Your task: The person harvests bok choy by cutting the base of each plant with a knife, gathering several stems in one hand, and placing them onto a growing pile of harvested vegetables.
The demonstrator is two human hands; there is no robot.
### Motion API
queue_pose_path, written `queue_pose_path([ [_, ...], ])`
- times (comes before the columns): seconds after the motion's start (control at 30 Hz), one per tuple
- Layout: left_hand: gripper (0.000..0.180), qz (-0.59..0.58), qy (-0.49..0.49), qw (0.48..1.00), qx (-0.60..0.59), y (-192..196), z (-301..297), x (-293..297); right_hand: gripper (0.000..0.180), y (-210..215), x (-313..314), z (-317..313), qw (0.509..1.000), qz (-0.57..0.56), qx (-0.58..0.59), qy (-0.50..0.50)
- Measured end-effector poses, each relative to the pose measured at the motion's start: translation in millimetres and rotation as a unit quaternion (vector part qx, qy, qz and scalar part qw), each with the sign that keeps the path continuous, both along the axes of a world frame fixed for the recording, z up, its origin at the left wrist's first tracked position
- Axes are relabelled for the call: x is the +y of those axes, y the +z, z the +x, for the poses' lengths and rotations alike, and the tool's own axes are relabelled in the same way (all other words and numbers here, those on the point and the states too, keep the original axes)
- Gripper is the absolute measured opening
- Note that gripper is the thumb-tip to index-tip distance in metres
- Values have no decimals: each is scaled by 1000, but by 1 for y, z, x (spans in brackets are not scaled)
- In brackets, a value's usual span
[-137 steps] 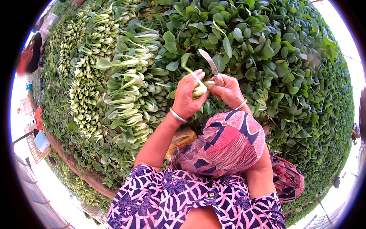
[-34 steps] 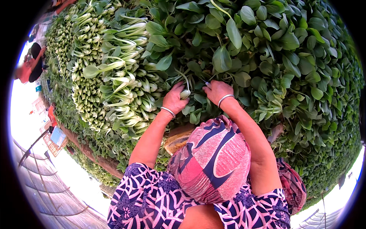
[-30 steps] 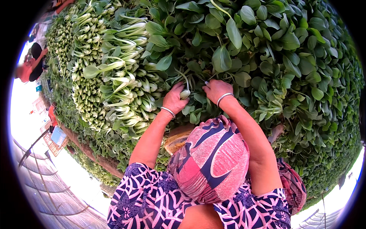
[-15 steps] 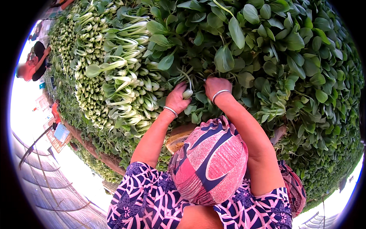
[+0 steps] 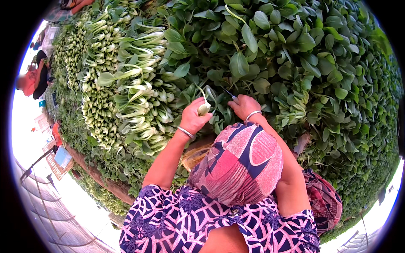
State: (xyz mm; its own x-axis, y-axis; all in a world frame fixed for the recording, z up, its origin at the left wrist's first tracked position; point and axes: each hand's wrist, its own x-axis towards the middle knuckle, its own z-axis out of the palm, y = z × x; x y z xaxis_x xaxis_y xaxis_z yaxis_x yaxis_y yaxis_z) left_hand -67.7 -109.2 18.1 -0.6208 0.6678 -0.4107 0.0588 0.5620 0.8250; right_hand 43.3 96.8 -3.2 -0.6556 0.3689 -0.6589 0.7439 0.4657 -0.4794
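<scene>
Left hand (image 5: pixel 193 118) raised slightly, pale stalk (image 5: pixel 204 109) gripped | right hand (image 5: pixel 244 105) closed on knife (image 5: pixel 230 93) | cut row (image 5: pixel 126 97) piled at 9 o'clock, uncut bed (image 5: pixel 303 63) left at 1 o'clock

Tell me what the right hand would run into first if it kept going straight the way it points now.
Probably the dense bed of broad green leafy plants just beyond the right hand; its thin blade tip already reaches among their stems, though depth is unclear.
</scene>
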Motion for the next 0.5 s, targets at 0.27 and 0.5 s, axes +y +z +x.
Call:
queue_pose_path([
  [0.27,56,93,78,978,-169,47,28,-21,31,28,3,-3,921,-249,167,-249],
  [0.5,48,131,-34,990,-48,50,37,-2,29,34,-6,-11,915,-328,150,-180],
])
